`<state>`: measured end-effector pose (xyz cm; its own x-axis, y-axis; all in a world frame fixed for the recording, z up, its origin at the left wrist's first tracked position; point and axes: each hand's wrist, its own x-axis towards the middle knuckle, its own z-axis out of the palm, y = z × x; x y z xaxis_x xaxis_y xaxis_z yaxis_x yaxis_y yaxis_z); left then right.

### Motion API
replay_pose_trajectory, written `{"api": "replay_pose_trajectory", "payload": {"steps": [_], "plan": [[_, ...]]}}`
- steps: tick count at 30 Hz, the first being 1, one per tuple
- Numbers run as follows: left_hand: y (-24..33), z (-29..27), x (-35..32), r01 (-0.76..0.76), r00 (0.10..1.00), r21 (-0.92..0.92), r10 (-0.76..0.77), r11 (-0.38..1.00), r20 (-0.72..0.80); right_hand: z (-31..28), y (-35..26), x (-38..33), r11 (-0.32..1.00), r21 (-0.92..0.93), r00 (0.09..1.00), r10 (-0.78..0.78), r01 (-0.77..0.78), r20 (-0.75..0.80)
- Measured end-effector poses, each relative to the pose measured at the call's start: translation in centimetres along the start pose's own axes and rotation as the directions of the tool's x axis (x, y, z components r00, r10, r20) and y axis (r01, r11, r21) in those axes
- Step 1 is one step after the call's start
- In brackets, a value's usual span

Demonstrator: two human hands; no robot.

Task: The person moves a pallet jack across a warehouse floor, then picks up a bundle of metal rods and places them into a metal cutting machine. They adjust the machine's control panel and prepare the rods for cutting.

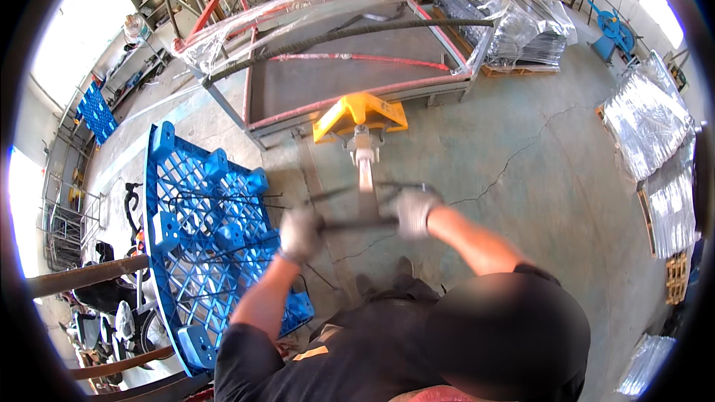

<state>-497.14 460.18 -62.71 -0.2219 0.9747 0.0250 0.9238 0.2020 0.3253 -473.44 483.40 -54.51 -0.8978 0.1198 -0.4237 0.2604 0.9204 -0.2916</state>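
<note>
My left hand, in a pale glove, is closed around the left end of the dark crossbar of a pallet jack handle. On the same handle's right side my gloved right hand is closed too. From the crossbar the shaft runs forward to the yellow body of the pallet jack, which stands against the near side of a long metal frame. The jack's forks are hidden under that frame. Both hands are slightly blurred.
A blue plastic pallet stands on edge close to my left arm. Pink tubes and clear film cover parts of the frame. Film-wrapped stacks sit on wooden pallets at the far right, with more silvery stacks along the right. A blue machine stands behind.
</note>
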Motion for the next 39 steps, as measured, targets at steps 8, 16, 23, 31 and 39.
{"api": "replay_pose_trajectory", "payload": {"steps": [8, 16, 23, 31, 39], "plan": [[-0.1, -4.0, 5.6, 0.098, 0.978, 0.035, -0.089, 0.995, -0.191, -4.7, 0.6, 2.5, 0.940, -0.024, 0.938, 0.337, -0.340, -0.077], [6.1, 21.9, -15.0, 0.106, 0.759, 0.063, -0.121, 0.992, 0.640, 27.9, -3.0, -5.3, 0.917, 0.195, 0.845, 0.216, -0.347, 0.490], [2.8, 0.0, 0.0, 0.023, 0.998, 0.072, -0.027, 0.997, 0.049, -0.1, 1.6, -0.9, 0.998, 0.039, 0.991, 0.037, -0.042, 0.129], [0.7, -1.2, 5.0, 0.109, 0.994, 0.113, -0.106, 0.988, -0.030, -1.2, 3.1, 1.6, 0.984, 0.075, 0.959, 0.177, -0.164, -0.223], [5.2, 16.6, -13.2, 0.097, 0.808, -0.035, -0.058, 0.995, 0.587, 27.5, -2.9, -2.8, 0.920, 0.162, 0.784, 0.200, -0.356, 0.587]]}}
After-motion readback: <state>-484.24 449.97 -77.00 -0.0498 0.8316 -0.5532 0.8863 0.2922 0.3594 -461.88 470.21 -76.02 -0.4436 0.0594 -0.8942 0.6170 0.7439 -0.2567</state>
